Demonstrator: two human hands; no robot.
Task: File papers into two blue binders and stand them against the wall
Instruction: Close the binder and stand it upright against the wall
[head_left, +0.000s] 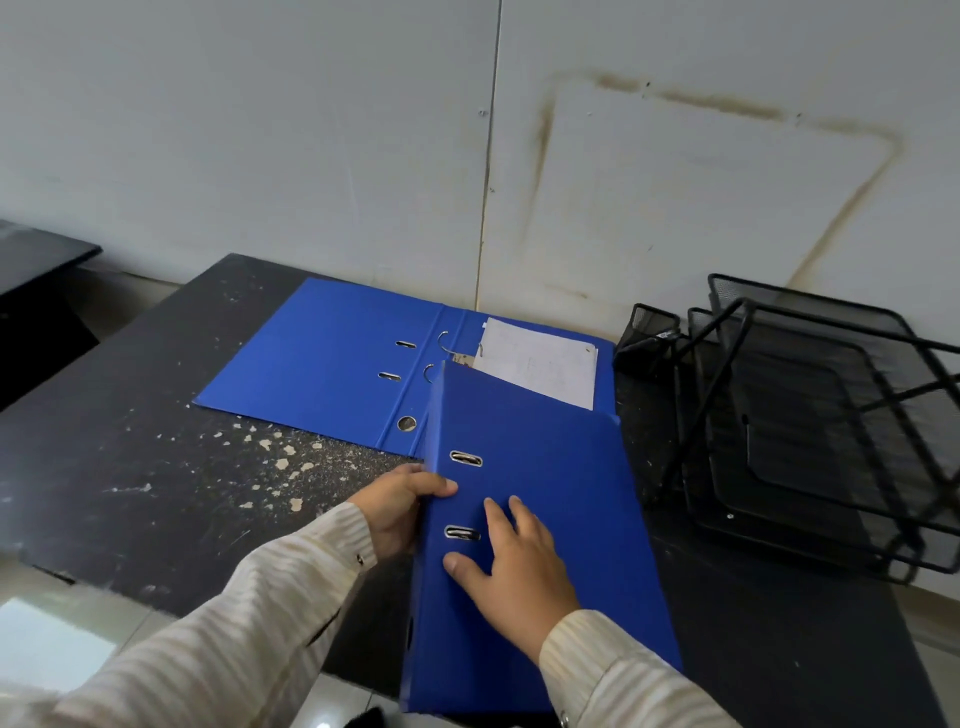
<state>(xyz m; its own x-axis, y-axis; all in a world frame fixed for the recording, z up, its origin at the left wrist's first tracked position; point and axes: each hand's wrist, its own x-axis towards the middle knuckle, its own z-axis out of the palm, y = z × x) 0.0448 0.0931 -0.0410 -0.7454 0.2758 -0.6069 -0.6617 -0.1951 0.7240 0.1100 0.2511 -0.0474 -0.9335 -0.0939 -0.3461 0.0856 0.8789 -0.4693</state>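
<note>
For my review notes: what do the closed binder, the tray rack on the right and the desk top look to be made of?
Closed binder: probably board under smooth blue plastic film, given its faint sheen, with metal slot rims.
Tray rack: black wire mesh on a rod frame, likely coated metal; you can see through it.
Desk top: dark laminate or painted board, seemingly, chipped to paler patches.

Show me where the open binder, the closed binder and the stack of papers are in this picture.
open binder (322, 358): head view, on its flat left cover.
closed binder (561, 467): head view, on its front cover above the hands.
stack of papers (540, 361): head view, on the top sheet's middle.
</note>
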